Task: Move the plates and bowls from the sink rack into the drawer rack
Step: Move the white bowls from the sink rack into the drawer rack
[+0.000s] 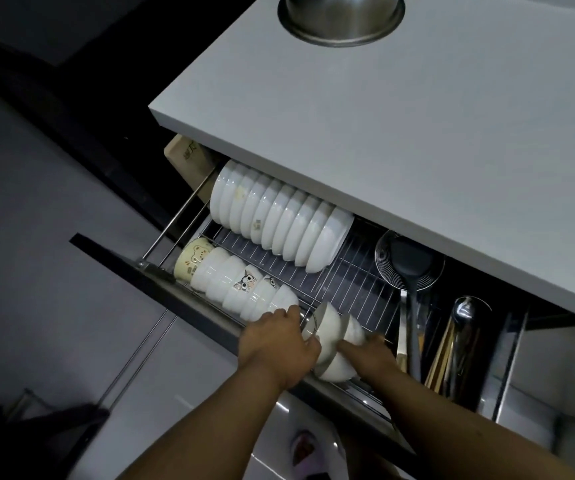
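Head view, left to right: a wooden board (189, 161) stands at the far left end of the drawer rack (352, 271), then a long row of white plates (279, 216) on edge at the back, and a front row of small bowls (241, 285) lying nested on their sides. My left hand (279, 336) curls round the left side of a small stack of bowls (334, 341) at the rack's front rail; my right hand (365, 351) grips its right side. The stack's long axis runs along the front row, whose open end lies just left of my left hand, the nearer one. Further right sit a strainer (404, 258) and utensils (452, 341); above, a steel basin (341, 19) on the desk (417, 133).
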A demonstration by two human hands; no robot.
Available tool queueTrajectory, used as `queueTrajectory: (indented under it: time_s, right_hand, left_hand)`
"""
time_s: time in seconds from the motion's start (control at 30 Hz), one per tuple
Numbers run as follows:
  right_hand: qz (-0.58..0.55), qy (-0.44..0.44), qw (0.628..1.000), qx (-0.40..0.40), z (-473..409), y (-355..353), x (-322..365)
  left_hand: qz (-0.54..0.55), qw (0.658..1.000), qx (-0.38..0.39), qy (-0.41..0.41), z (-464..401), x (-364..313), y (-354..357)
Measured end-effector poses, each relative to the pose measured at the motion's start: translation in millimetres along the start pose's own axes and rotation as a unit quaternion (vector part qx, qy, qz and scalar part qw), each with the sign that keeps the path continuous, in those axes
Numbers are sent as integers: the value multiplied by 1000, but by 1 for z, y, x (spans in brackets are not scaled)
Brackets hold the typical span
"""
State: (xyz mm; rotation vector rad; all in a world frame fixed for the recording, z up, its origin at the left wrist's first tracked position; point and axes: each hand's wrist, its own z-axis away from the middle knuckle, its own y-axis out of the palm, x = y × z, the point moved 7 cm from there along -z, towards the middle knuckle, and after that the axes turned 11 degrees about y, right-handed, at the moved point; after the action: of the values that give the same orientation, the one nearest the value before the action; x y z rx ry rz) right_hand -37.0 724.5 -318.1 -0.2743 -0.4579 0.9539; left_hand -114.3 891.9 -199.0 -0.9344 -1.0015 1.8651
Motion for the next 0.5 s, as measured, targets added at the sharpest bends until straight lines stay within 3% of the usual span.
queueTrajectory:
  time_s: [0.33,0.5]
  right_hand:
    - [-18,7,1000,13,-9,4,2]
    - [36,-15,999,0,-1,-3,1]
  left_hand:
    - [1,1000,-25,10,0,0,-1]
    - [2,1000,-25,6,0,0,-2]
